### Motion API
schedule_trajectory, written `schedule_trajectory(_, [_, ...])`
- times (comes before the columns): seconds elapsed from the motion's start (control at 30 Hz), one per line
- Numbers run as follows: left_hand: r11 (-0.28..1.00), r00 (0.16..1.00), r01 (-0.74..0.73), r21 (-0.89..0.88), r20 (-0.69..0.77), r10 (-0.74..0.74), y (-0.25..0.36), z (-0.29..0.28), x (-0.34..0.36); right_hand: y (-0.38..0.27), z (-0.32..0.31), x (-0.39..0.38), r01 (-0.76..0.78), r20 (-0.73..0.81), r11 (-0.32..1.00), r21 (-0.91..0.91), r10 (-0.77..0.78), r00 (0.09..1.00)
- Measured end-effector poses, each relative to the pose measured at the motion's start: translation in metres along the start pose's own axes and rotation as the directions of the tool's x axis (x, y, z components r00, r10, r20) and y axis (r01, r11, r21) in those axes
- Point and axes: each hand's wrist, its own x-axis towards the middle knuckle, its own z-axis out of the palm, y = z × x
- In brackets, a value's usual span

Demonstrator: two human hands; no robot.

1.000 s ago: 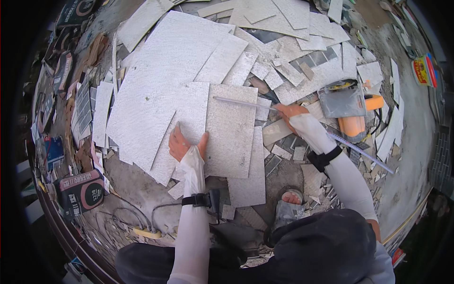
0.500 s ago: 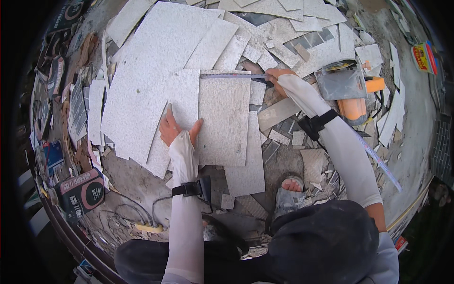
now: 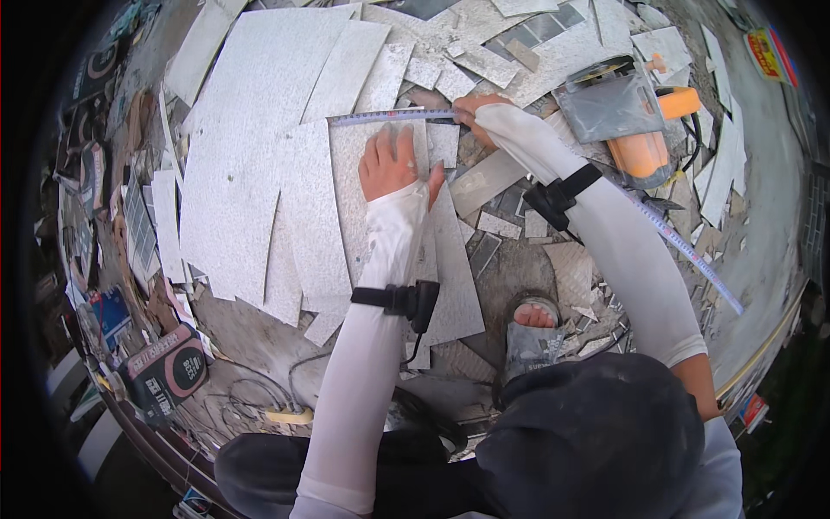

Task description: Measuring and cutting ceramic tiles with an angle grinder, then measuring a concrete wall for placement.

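Note:
My left hand [image 3: 393, 164] lies open on a square speckled off-white tile [image 3: 350, 208], fingers spread and pointing at its far edge. A tape measure [image 3: 385, 116] stretches along that edge; its long free strip also trails out past my right forearm toward the lower right. My right hand [image 3: 475, 112] is closed on the tape at the tile's far right corner. More large pale boards or tiles [image 3: 233, 164] lie overlapping under and left of the tile.
An orange-and-grey cutting saw [image 3: 631, 138] sits right of my right hand. Broken tile pieces [image 3: 501, 225] litter the floor near my sandaled foot [image 3: 536, 329]. Dark printed bags [image 3: 164, 372] lie at left, a power strip [image 3: 290, 415] with cables near my knee, a colourful bucket [image 3: 769, 56] at far right.
My left hand has moved right and forward from the white tile at left onto the measured tile. My right hand and the tape have shifted up and left in the view.

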Motion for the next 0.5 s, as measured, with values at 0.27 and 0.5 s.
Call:
schedule_trajectory(0.27, [0.995,0.996,-0.080,0.066,0.038,0.078,0.018,0.022,-0.002,0.034,-0.002,0.005,-0.048,0.032,0.999,-0.017,0.048,0.998])
schedule_trajectory(0.5, [0.909,0.918,0.383,-0.164,-0.042,-0.394,-0.038,-0.039,-0.022,0.001,-0.052,-0.012,-0.033,0.221,0.989,0.141,0.001,0.975])
